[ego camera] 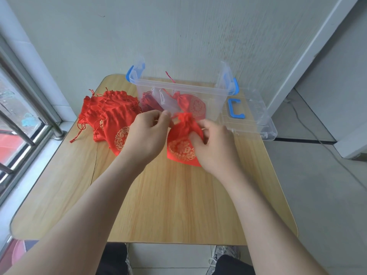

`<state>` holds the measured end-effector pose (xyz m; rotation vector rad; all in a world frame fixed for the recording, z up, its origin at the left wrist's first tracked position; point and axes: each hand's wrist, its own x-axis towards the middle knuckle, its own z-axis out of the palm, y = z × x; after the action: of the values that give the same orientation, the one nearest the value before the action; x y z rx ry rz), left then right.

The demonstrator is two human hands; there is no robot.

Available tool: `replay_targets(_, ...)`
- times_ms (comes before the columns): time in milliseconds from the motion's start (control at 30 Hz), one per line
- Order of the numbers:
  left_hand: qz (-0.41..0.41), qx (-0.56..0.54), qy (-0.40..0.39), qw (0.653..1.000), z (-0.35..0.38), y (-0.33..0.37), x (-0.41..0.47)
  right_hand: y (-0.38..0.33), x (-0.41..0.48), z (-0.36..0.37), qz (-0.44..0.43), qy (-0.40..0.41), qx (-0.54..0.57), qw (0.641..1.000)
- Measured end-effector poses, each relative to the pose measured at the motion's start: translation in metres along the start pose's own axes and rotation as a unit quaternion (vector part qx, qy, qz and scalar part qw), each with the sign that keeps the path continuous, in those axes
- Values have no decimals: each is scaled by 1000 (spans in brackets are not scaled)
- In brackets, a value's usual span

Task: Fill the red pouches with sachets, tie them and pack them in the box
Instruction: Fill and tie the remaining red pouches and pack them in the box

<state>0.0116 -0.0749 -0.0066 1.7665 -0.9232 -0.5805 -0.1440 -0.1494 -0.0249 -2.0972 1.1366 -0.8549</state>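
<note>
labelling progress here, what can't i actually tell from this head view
- Inside of the held pouch: head view, opaque cloth hides any sachet.
- Knot in the drawstring: head view, too thin, ends covered by the fingers of the left hand and right hand.
- Pouch count in the box: head view, cloudy wall, blur, overlap.
- Count in the pile: head view, pouches overlap.

Pale wood-grain surface (pixel 178 205), rounded corners, at centre; plain pale-grey wall (pixel 178 32) at 12 o'clock; window (pixel 14 108) with metal bars (pixel 17 129) at 9 o'clock, daylight coming through; grey tiled floor (pixel 317 195) at 3 o'clock; white frame (pixel 309 56) at 2 o'clock
</note>
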Motion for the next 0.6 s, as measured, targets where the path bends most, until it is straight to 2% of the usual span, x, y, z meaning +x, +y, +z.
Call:
replay_targets(100,11,62,52,997,-3,1,2,-3,3,-1,77,59,94,991)
replay_targets(233,48,137,52,988,-6,-8,9,-15,10,-10,133,113,218,960)
replay_targets(300,55,143,48,987,-6,-11,13,-27,14,-16,114,142,257,949)
replay_targets(433,67,142,41,987,-6,-13,20,-49,24,-26,38,192,254,947)
replay_targets(600,77,189,10,979,-1,-19,25,-71,53,-19,34,225,235,945)
